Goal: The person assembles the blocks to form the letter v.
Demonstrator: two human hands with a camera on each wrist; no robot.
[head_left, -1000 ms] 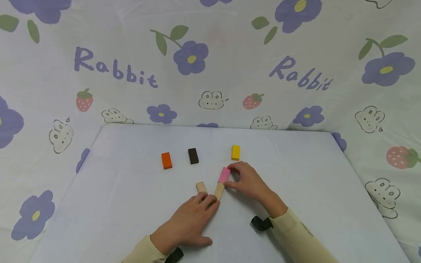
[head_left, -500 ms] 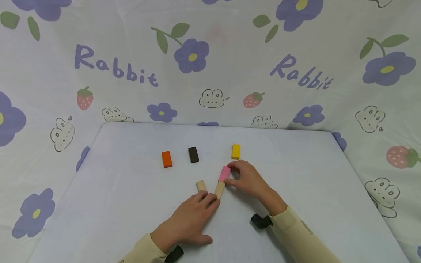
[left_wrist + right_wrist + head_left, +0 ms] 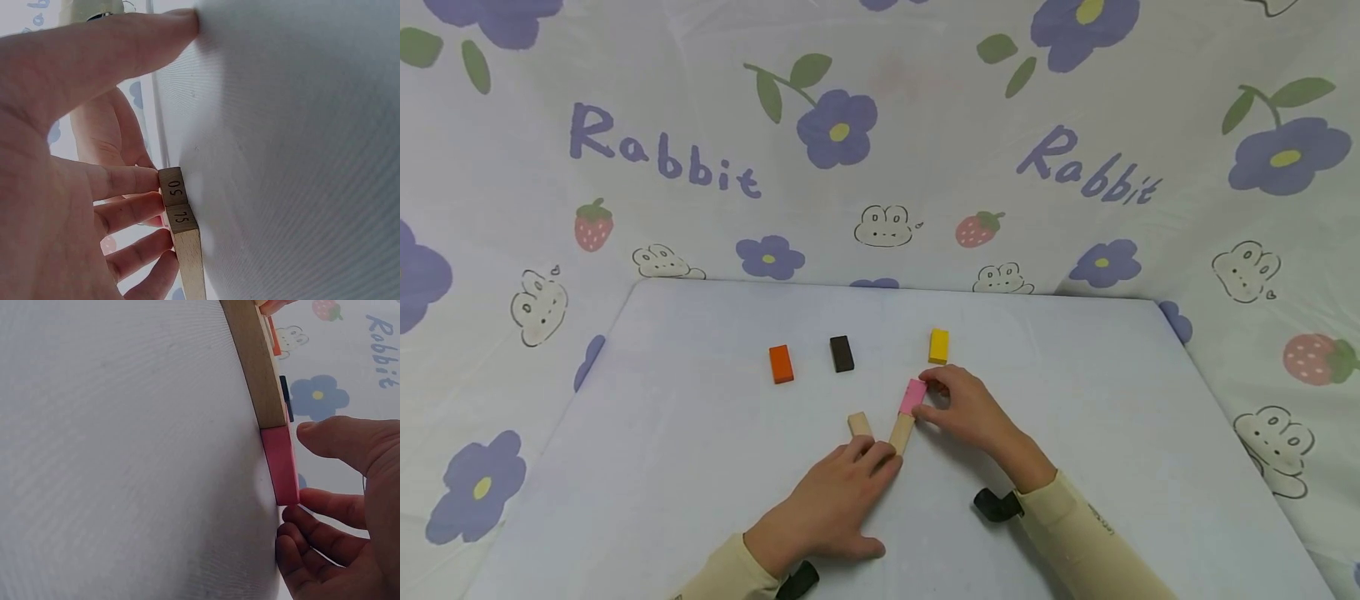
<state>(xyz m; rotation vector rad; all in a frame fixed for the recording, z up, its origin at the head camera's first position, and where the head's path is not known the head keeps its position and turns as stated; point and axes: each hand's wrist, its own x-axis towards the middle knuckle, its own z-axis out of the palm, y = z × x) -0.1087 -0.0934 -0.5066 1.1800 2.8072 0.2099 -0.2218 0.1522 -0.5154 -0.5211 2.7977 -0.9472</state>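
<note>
Two plain wooden blocks lie on the table in a V, the left one [image 3: 860, 424] and the right one [image 3: 902, 434]. My left hand [image 3: 831, 504] rests its fingertips on their near ends, thumb spread out. Numbers mark those ends [image 3: 174, 186] in the left wrist view. A pink block [image 3: 913, 397] lies end to end with the right wooden block, touching it. My right hand [image 3: 973, 414] has its index finger at the pink block's far end and its thumb by the near end; the right wrist view shows the pink block [image 3: 280, 465] beside those fingers.
Farther back on the white table [image 3: 700, 433] lie an orange block [image 3: 781, 364], a dark block [image 3: 842, 354] and a yellow block [image 3: 938, 346], the yellow one just beyond my right hand. A patterned cloth [image 3: 925, 150] hangs behind the table.
</note>
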